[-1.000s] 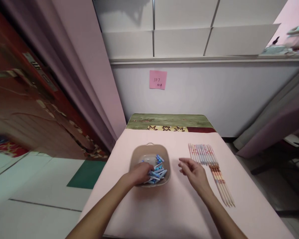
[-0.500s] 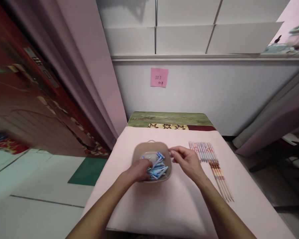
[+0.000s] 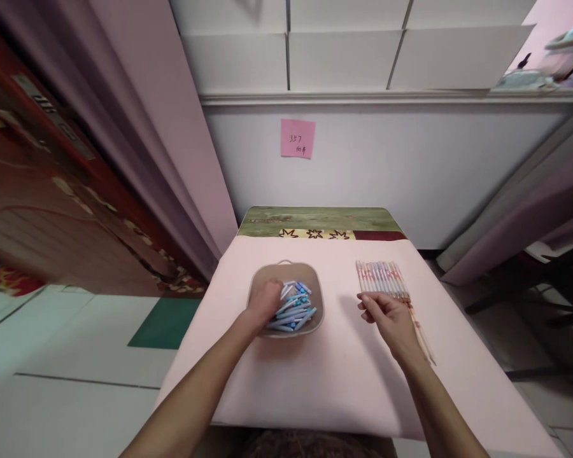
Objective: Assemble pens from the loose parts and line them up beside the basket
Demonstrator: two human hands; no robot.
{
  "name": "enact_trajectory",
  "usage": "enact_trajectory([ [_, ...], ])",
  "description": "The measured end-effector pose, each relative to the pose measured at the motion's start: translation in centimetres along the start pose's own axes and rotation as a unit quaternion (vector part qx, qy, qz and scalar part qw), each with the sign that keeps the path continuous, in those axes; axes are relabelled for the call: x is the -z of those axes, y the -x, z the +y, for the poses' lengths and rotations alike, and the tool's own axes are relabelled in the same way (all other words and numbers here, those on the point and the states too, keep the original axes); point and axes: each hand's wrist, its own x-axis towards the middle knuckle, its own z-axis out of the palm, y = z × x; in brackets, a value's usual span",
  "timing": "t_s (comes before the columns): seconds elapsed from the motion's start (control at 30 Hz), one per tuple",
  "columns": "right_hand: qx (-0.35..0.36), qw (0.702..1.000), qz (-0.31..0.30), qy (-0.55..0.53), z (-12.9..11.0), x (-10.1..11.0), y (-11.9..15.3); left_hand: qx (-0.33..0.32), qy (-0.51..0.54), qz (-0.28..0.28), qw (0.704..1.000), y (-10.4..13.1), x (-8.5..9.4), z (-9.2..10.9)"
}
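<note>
A grey-beige plastic basket (image 3: 311, 275) stands on the table, with many short blue and white pen-like sticks (image 3: 293, 314) heaped inside. My left hand (image 3: 266, 300) is in the left part of the basket, its fingers curled down among the sticks; what they grip is hidden. To the right of the basket, my right hand (image 3: 386, 318) hovers with thumb and fingertips pinched together. Whether anything small is between them I cannot make out. Just beyond it lies a neat row of slim patterned pens (image 3: 378, 277). Several pale wooden-looking sticks (image 3: 426, 343) lie below the row, partly covered by that hand.
A pink cloth (image 3: 286, 381) covers most of the table, with a green patterned strip (image 3: 262, 218) at its far edge. On the wall behind is a pink note (image 3: 297, 138). A red door (image 3: 52, 191) and purple curtain are on the left.
My right hand has left the basket's right side and moved right to the row of pens. My left hand has shifted up and left inside the basket, uncovering more sticks.
</note>
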Motion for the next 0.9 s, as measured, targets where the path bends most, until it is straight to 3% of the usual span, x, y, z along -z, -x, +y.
enact_trajectory([
  [0.2,-0.005,0.999,-0.034,-0.004,1.7,-0.3,-0.2,0.014,-0.031,0.04,0.999,0.3,1.0,-0.2],
  [0.47,-0.018,1.0,-0.025,0.004,2.3,0.0,-0.1,-0.143,0.005,-0.045,0.989,0.8,-0.7,1.2],
  [0.7,-0.004,0.999,-0.04,0.017,1.6,-0.6,0.5,-0.025,-0.008,0.074,0.997,0.4,-0.4,0.7],
  [0.9,0.002,0.998,-0.05,0.048,1.2,-1.6,0.7,0.003,0.015,0.163,0.987,3.3,0.4,-1.7],
])
